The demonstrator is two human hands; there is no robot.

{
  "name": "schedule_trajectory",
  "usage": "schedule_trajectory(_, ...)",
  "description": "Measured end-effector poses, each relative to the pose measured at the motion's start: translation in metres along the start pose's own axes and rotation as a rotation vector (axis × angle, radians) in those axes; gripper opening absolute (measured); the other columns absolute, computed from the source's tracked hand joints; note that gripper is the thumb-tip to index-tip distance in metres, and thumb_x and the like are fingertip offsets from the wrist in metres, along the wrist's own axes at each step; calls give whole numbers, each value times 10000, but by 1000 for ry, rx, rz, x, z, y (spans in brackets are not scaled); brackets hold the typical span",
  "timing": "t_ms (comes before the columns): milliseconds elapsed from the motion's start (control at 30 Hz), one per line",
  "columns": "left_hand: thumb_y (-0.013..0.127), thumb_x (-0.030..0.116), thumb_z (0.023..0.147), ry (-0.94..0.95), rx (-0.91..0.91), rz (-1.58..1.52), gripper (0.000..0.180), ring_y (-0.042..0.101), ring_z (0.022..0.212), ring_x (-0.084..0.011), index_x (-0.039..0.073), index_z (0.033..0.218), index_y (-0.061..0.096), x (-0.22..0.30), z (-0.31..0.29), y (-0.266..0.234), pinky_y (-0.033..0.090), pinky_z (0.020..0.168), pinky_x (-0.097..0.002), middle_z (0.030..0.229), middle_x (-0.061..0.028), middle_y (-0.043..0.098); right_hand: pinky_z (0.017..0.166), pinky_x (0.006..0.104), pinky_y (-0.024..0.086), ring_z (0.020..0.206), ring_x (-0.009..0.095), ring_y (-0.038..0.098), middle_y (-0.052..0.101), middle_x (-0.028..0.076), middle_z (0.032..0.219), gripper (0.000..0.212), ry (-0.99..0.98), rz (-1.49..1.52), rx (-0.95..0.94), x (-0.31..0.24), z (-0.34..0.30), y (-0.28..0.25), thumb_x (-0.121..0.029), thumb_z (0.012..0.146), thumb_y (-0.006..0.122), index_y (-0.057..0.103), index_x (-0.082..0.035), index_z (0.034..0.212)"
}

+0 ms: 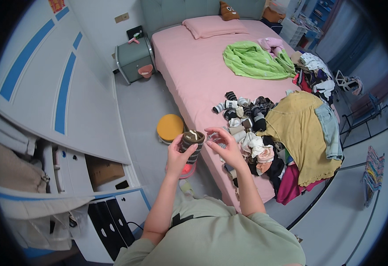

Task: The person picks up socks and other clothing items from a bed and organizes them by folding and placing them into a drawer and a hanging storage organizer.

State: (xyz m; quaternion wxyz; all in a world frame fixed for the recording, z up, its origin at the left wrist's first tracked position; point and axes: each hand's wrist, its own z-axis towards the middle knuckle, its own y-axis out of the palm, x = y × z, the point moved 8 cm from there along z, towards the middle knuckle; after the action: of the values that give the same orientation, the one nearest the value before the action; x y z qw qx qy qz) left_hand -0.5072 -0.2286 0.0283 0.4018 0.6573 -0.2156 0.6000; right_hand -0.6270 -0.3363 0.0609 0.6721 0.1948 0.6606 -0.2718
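In front of me, my left hand is closed round a rolled-up sock, dark with a grey pattern and a brown cuff at the top. Something pale shows inside the cuff's opening. Just to its right, my right hand has its fingers curved and apart, with nothing held in it. Behind that hand, a grey-and-white striped sock lies at the bed's edge. Several rolled socks in black, white and grey are bunched on the bed beyond, beside a heap of loose white and peach socks.
A pink-sheeted bed bears a yellow dress, a light blue garment, a green blanket and piled clothes. A round yellow-topped stool stands beside the bed. At left are a wardrobe and a grey-green nightstand.
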Motion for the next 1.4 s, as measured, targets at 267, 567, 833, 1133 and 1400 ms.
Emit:
schedule_trajectory(267,715,50,689,137,105,224,333,581,815,-70,-6,987,577,5,-64,34,481,703,-224,891,-29,618,838,321,465,968,211,586,576,78,1073,259,-337,-301,-8,-48,-54,4,-135,683,735,668,-71,924)
schedule_trajectory(567,734,105,697,131,233,366,298,589,788,-85,15,957,619,11,-122,38,478,681,-238,852,-24,611,705,300,480,826,194,596,616,37,893,173,-451,-385,-50,-51,-96,15,-154,692,734,678,-62,827)
schedule_trajectory(833,757,168,638,274,397,715,322,630,778,-233,68,922,641,42,-163,10,503,679,-324,875,-71,637,787,333,462,932,244,564,570,94,1028,204,-406,-332,-269,-48,-110,62,-192,740,698,650,-36,863)
schedule_trajectory(1133,753,184,644,222,565,812,317,634,780,-241,90,924,639,83,-219,-63,503,660,-333,865,-53,632,839,322,444,950,235,563,543,117,1083,221,-167,-139,-524,-46,-119,164,-196,771,680,569,-17,839)
schedule_trajectory(1400,743,154,667,248,624,705,329,624,777,-251,61,954,613,117,-279,-169,485,672,-327,850,-74,613,751,278,484,866,141,590,592,87,1045,333,-145,20,-573,-63,-135,289,-135,731,720,580,-31,1016)
